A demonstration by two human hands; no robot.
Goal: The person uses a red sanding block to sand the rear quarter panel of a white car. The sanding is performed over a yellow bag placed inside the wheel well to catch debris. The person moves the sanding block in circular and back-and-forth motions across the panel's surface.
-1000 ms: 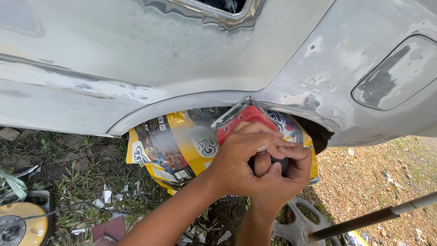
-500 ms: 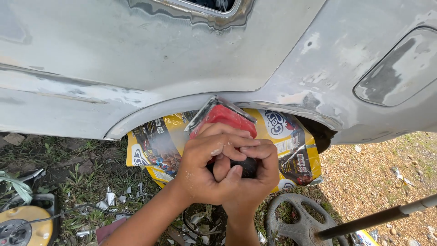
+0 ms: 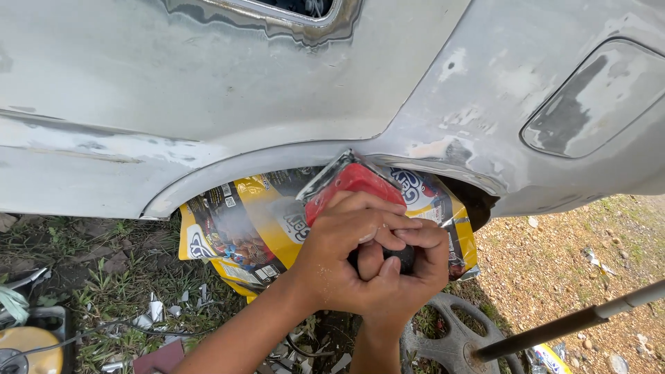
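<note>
Left hand [image 3: 339, 253], right hand [image 3: 409, 270] clasp small black object [image 3: 400, 257] between palms.

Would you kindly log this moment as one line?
left hand: on small black round object | right hand: same | behind: yellow printed plastic bag in grey car wheel arch

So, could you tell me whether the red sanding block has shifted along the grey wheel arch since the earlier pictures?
Cannot tell: the head camera itself moved. The red sanding block sits under the peak of the grey wheel arch in each picture, both hands clasped just below it.
</note>
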